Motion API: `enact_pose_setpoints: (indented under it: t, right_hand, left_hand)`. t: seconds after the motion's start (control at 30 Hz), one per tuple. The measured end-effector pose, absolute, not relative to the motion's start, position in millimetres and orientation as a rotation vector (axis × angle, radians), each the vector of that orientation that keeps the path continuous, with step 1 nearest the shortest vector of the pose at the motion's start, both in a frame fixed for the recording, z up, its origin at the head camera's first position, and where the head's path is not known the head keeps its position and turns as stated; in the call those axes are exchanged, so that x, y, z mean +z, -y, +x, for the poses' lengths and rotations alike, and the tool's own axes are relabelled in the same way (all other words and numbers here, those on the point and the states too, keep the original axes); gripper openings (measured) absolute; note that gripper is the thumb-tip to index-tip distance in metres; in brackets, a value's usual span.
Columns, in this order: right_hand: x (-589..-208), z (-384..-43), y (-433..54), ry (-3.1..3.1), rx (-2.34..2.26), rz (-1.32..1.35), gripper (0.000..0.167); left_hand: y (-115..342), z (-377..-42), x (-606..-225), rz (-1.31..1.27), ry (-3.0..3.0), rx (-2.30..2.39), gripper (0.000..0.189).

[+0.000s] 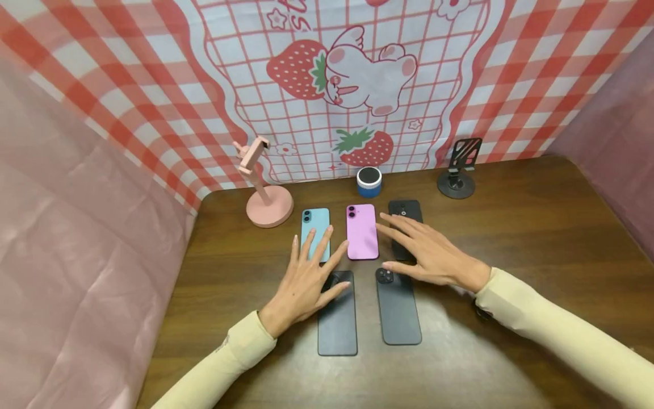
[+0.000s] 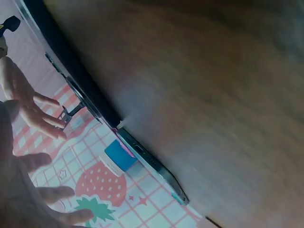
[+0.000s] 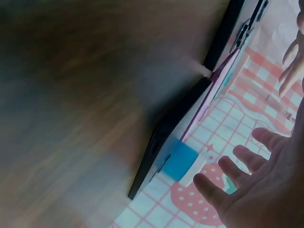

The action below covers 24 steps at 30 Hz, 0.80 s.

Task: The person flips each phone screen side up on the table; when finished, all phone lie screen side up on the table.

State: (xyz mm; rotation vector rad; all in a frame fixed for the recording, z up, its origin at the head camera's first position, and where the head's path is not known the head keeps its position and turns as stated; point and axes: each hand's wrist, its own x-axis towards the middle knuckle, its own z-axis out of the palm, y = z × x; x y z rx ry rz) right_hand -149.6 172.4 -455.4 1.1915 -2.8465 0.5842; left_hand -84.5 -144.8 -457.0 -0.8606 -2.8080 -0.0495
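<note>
My left hand (image 1: 306,278), fingers spread, hovers over the light blue phone (image 1: 322,218) and the dark phone (image 1: 337,329) at the front left. Over on the right, my right hand (image 1: 434,250) has its fingers stretched out above the black phone (image 1: 406,210) and the top of the dark grey phone (image 1: 399,318). Between the hands lies a pink phone (image 1: 363,236), its camera side up. In the left wrist view the left hand (image 2: 28,185) shows above the phones with space under it. The right hand (image 3: 256,175) likewise holds nothing in the right wrist view.
A pink phone stand (image 1: 269,205) is at the back left of the wooden table (image 1: 511,238). A black folding stand (image 1: 456,185) is at the back right. Between them sits a small blue and white round speaker-like thing (image 1: 369,184), before a strawberry-print cloth (image 1: 245,68).
</note>
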Motion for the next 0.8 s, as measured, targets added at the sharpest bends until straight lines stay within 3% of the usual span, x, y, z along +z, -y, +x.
enact_pose_setpoints:
  t: [0.8]
  right_hand:
    - [-454, -200, -93, 2.748, 1.291, 1.199, 0.06]
  left_hand:
    - [153, -102, -456, -0.372, 2.916, -0.268, 0.074]
